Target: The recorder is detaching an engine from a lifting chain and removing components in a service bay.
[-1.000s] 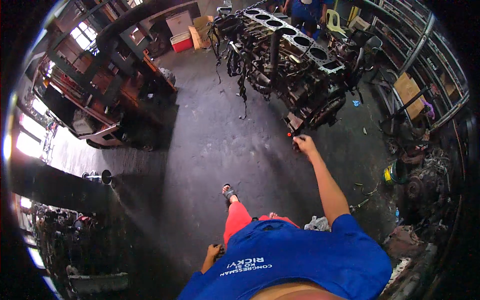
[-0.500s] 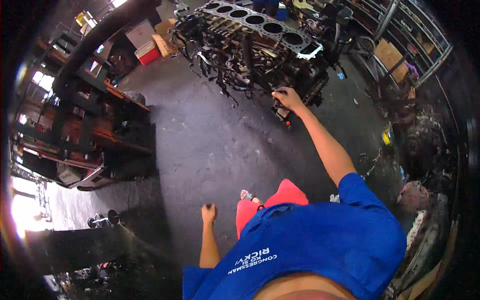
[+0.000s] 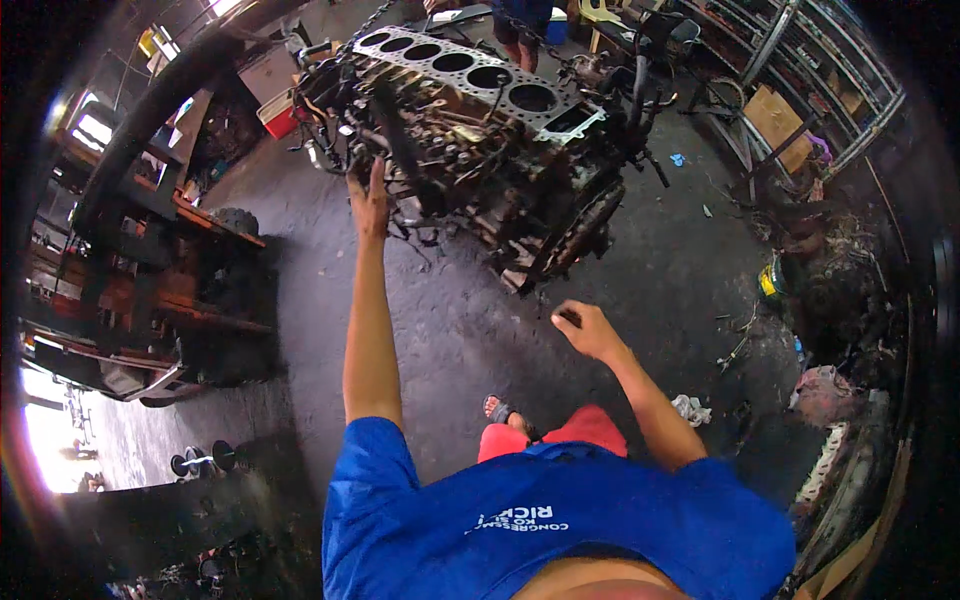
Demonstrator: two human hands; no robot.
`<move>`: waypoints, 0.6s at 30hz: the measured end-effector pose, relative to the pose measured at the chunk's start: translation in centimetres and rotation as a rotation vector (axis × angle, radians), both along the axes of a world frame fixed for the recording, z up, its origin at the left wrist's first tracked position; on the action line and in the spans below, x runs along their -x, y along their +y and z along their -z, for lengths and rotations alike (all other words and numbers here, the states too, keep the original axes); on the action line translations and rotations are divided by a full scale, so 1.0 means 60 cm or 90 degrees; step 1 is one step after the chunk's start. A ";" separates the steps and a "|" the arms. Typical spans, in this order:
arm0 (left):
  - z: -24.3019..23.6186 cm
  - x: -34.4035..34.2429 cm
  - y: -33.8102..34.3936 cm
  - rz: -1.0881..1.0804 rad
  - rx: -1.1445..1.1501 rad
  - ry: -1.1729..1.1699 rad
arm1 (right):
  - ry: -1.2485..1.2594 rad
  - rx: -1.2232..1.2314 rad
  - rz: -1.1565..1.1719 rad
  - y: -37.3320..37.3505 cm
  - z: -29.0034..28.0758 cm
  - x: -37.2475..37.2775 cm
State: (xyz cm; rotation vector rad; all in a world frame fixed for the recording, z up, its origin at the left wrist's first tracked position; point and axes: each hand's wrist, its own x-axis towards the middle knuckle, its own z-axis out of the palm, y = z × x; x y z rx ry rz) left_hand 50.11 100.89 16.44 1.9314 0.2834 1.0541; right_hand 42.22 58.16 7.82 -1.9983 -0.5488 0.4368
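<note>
A large engine block [image 3: 480, 170] with dark, greasy sides stands ahead of me. Its pale top face carries a row of several round cylinder bores. My left hand [image 3: 370, 205] reaches up to the block's near left side, fingers stretched out against or very close to the hoses and fittings there. Exact contact is hard to tell. My right hand [image 3: 590, 332] is apart from the block, below its near right corner, over the floor. Its fingers are curled in, with a dark gap by the thumb; whatever they may hold is hidden.
A chain [image 3: 375, 18] rises at the block's far left. Another person's legs [image 3: 518, 45] show behind it. A metal rack [image 3: 770, 45] stands at the right, a cluttered bench [image 3: 190, 270] at the left. A yellow-labelled can [image 3: 768, 280] and rags [image 3: 692, 410] lie right.
My left hand has risen from beside my leg to the block's left side. My right hand has left the block's near corner and come down toward me. The block appears closer and further left.
</note>
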 end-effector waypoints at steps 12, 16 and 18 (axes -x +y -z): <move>0.103 -0.210 0.137 -0.258 -0.115 0.187 | 0.194 0.063 0.173 -0.261 0.197 -0.013; 0.086 -0.217 0.264 -0.242 -0.206 0.156 | 0.077 -0.008 0.138 -0.245 0.191 -0.162; 0.125 -0.256 0.241 -0.243 -0.170 0.316 | 0.053 -0.020 0.175 -0.264 0.184 -0.252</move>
